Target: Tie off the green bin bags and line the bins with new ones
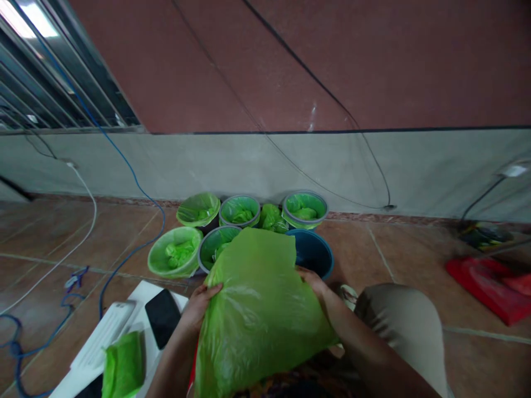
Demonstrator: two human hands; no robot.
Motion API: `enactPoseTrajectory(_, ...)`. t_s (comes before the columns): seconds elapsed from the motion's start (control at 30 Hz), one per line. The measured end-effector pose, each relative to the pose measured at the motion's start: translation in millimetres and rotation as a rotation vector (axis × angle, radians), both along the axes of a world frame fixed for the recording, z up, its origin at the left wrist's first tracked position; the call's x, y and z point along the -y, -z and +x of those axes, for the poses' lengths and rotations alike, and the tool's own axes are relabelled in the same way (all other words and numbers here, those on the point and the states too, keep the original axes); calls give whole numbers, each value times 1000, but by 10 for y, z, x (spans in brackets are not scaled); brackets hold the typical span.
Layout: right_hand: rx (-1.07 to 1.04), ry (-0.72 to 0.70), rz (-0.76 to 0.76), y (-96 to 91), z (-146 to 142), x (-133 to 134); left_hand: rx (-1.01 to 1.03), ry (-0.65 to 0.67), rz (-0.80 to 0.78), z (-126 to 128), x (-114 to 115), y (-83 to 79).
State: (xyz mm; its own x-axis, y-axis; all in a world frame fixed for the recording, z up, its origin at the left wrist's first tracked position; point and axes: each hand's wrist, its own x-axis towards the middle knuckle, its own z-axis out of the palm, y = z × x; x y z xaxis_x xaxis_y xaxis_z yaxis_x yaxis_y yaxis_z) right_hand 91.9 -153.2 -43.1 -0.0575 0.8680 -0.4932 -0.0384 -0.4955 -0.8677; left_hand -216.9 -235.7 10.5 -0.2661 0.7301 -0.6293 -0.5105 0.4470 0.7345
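A large green plastic bag (257, 309) spreads out in front of me, above my lap. My left hand (204, 301) grips its left edge, thumb lying on top of the film. On the opposite side my right hand (314, 283) holds the right edge, its fingers partly behind the bag. Just beyond the bag stands a dark blue bin (314, 251) with no liner, close to my right hand. A grey-rimmed bin (213, 246) with a green liner is partly covered by the bag.
Several green-lined bins, such as a front-left bin (160, 251), stand by the wall. Left lie a black phone (162, 318), a white board (143, 290), a folded green bundle (124, 365) and a blue cable (124, 262). A red bag (485, 284) lies right.
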Motion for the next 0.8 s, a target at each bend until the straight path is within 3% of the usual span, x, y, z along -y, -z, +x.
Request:
enactPoseTrajectory(0.13,-131,276,-148,-85,308,-280,-68,-23,43,-34,-46,-88)
enactPoseTrajectory(0.23,-158,317,-46,-295,607,-362,-124,-61,137,-42,-121,-181)
enactPoseTrajectory(0.4,-124,169,222,-834,958,-326,-233,-103,310,-34,-249,-423)
enactPoseTrajectory(0.57,-113,22,357,-1344,1143,-196,-325,12,477,-54,-281,-770)
enactPoseTrajectory(0.67,-54,-119,418,-1527,1207,-121,-420,112,517,-115,-279,-936)
enactPoseTrajectory(0.8,118,-199,489,-1571,1248,-80,-673,251,506,-199,-308,-1015)
